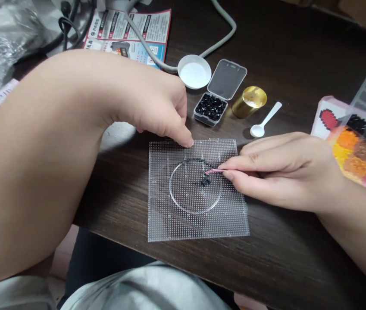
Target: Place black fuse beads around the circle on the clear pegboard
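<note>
Pegboard (160, 226), clear and studded, lies flat on the dark table (286, 249); using it as reference. Right hand (283, 172) is at its right edge, thumb and fingers clamped on pink tweezers (215, 171) that reach in over its right half. Tips end just above a small cluster of black beads (205, 183); too small to tell if a bead is between them. Left hand (157, 103) comes over from beyond the board's left corner, thumb tip at the far edge; other fingers are partly hidden, so can't tell if they clamp anything. A clear ring (195, 212) sits on the board, an arc of black beads along its far side. Bead box (204, 120), lid back, stands beyond the far edge, with a gold cap (249, 101) and white spoon (265, 120) right of it. Handling, my read: board is light, stiff plastic, likely to slide on smooth wood, so hold by the rim, off the studs. Beads look tiny, hard, near weightless, easy to ping away or knock; pinch each gently across its sides. Tweezers look thin and springy: grip mid-shank, light squeeze. Ring looks thin; if loose, a sleeve or tip could shift it, so take it by the bare near side.
</note>
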The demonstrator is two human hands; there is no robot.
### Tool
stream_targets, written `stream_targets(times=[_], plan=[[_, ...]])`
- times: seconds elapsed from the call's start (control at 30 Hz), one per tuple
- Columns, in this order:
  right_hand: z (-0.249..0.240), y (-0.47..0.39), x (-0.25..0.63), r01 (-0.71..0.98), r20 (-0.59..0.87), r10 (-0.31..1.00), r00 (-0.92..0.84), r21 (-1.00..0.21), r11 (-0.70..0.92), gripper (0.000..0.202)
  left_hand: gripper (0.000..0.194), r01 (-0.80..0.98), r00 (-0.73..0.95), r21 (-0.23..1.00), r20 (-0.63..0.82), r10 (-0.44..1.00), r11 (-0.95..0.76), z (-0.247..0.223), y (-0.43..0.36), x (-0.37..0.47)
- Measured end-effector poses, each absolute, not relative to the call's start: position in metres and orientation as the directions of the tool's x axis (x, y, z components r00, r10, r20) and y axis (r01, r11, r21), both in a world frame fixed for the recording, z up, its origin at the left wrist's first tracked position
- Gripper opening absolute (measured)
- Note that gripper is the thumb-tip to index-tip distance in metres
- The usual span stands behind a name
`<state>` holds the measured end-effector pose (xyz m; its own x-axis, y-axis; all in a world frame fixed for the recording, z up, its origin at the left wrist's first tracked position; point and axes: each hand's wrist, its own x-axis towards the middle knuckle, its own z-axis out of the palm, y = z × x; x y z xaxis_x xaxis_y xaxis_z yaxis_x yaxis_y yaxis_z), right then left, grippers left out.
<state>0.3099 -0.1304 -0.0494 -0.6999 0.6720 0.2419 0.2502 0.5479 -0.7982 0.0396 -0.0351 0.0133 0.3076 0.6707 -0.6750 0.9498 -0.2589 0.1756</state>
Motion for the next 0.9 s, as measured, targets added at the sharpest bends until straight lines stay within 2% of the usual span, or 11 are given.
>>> stream_targets(times=[0.3, 0.63, 0.9], plan=[[-0.047, -0.135, 0.31, 0.353, 0.253, 0.782, -0.57, -0.784, 0.511, 0.024, 0.046, 0.935, 0.346, 0.196, -0.696, 0.629, -0.297, 0.006, -0.024, 0.027], [-0.047, -0.136, 0.313, 0.423, 0.232, 0.778, -0.583, -0.731, 0.535, 0.02, 0.047, 0.933, 0.336, 0.135, -0.664, 0.668, -0.334, 0.007, -0.029, 0.033], [-0.048, -0.137, 0.315, 0.44, 0.232, 0.786, -0.574, -0.721, 0.535, 0.019, 0.044, 0.952, 0.307, 0.215, -0.692, 0.653, -0.219, 0.007, -0.03, 0.031]])
